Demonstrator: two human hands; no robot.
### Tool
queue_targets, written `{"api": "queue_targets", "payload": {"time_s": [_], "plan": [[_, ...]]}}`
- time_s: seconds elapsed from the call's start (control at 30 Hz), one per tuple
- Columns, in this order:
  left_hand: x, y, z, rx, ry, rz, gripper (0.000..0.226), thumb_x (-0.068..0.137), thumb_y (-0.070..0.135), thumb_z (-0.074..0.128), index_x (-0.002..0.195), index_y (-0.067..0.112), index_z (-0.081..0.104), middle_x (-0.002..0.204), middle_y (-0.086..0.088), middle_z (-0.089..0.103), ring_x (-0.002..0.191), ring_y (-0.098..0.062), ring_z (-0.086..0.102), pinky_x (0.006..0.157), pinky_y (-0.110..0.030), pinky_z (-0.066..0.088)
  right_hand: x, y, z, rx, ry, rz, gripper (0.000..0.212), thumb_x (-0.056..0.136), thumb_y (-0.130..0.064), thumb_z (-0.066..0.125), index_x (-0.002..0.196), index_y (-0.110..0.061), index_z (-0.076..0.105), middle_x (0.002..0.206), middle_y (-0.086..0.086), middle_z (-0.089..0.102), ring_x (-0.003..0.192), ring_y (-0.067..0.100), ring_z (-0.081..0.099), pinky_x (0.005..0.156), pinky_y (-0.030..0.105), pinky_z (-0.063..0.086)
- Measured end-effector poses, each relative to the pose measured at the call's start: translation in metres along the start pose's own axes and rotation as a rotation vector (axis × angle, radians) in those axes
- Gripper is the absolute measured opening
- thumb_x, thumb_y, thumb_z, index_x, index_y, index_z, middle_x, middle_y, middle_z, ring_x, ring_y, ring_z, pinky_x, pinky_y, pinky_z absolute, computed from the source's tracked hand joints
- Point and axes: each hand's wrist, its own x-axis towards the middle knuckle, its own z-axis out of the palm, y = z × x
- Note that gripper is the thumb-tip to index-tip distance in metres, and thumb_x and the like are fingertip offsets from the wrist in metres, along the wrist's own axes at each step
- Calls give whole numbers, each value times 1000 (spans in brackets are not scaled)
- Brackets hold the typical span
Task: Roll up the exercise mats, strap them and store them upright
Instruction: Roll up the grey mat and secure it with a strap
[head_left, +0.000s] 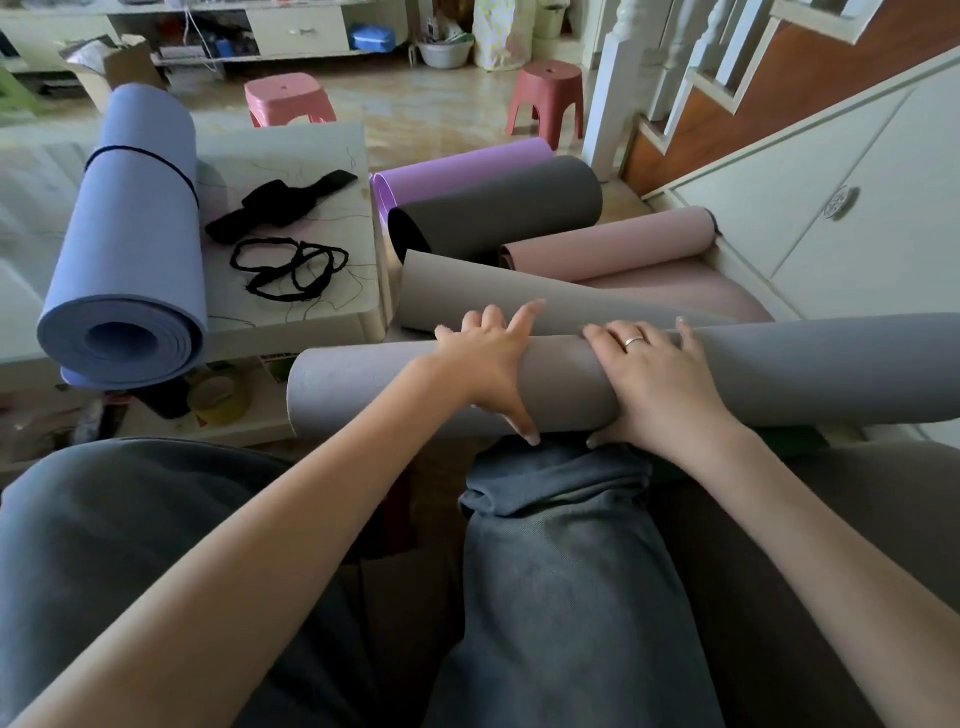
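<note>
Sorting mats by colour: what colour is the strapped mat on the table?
Blue, with a black strap; head view.

Left hand (485, 364) and right hand (657, 382) grip the rolled grey mat (779, 374) across the lap.

Matt foam grey mat (395, 387), glossy plastic stool (288, 98), polished floor (426, 111)

grey mat (779, 369) | blue mat (140, 234) | purple mat (457, 169) | black straps (280, 205)
</note>
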Motion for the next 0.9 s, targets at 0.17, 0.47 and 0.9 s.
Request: {"api": "queue_targets", "payload": {"time_s": [0.17, 0.47, 0.9], "plan": [[-13, 6, 24, 348, 234, 39, 138, 58, 57, 83, 150, 32, -18, 144, -11, 30, 131, -31, 33, 108, -66, 20, 7, 4, -4, -24, -8, -20, 110, 50, -71, 78, 137, -19, 33, 133, 3, 52, 119, 26, 53, 98, 40, 41], [-39, 19, 3, 343, 226, 117, 120, 65, 61, 75, 151, 32, -4, 138, -7, 40, 122, -29, 47, 92, -49, 41, -24, 19, -31, -67, -26, -107, 91, 51, -77, 71, 121, -28, 40, 119, -4, 59, 105, 21, 61, 78, 34, 46], [-82, 31, -50, -85, -301, 232, 88, 49, 61, 85, 125, 43, 45, 110, 17, 58, 101, -8, 54, 90, -32, 47, -47, 37, -76, 323, -626, -226, 75, 38, -80, 70, 102, -45, 54, 103, -25, 59, 99, -2, 57, 90, 29, 48]]}}
